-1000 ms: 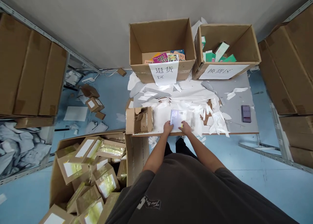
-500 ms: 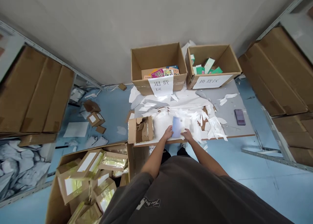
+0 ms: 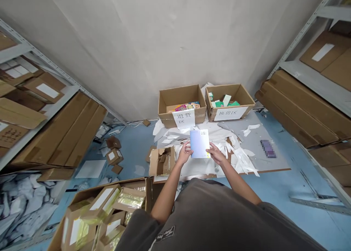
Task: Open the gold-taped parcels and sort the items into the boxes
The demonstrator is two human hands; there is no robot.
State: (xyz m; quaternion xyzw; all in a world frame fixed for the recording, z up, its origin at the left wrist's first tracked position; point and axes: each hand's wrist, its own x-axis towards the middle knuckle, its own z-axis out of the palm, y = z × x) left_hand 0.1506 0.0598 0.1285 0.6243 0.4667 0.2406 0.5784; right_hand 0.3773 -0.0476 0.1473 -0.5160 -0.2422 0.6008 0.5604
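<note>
A thin book [image 3: 199, 144], pale blue to white with a barcode at its top right, is held up over the table between both hands. My left hand [image 3: 185, 153] grips its left edge, and my right hand [image 3: 216, 153] pinches its lower right edge. Beneath it, torn white paper [image 3: 175, 137] is strewn across the grey table [image 3: 270, 162]. Just left of my left hand stands an opened small carton [image 3: 157, 162], with crumpled cardboard inside.
At the table's back are a labelled carton [image 3: 168, 119] of books and another carton [image 3: 211, 114] of green-and-white boxes. A pixelated purple item [image 3: 268, 148] lies at right. Lower left, a large carton [image 3: 149, 194] holds taped parcels. Shelves [image 3: 315, 77] flank both sides.
Both hands have raised the book away from the table edge, and it now faces me more squarely. My view has tilted up, showing more wall and shelving.
</note>
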